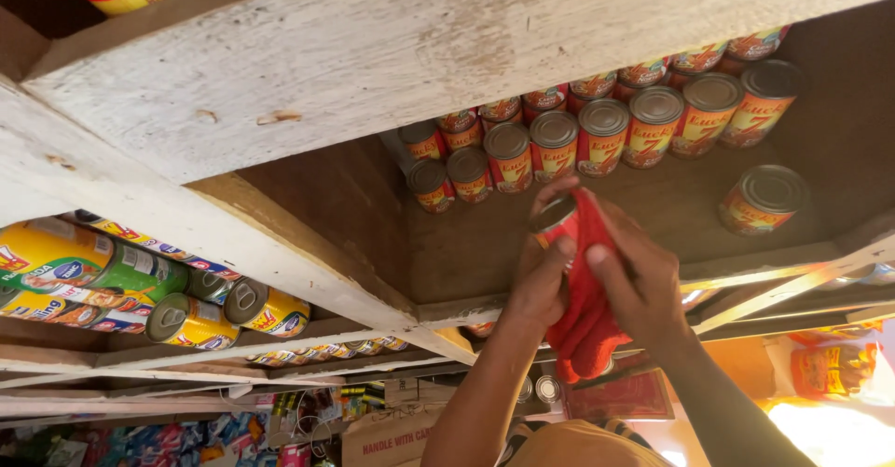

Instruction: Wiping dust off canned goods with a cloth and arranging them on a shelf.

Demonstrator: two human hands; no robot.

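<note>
Both hands raised at the front edge of a wooden shelf (643,208). Left hand (541,285) wrapped around a small can (556,222) with a red label and grey lid; right hand (643,285) pressing a red cloth (585,322) against that can. Behind, rows of matching red-and-yellow labelled cans (606,136), one lone can (763,199) off to the right. Far left, yellow and green cans (103,271) lying on their sides. Below, a brown cardboard box (392,439).

held can (557,222) mostly behind cloth (585,309)
</note>
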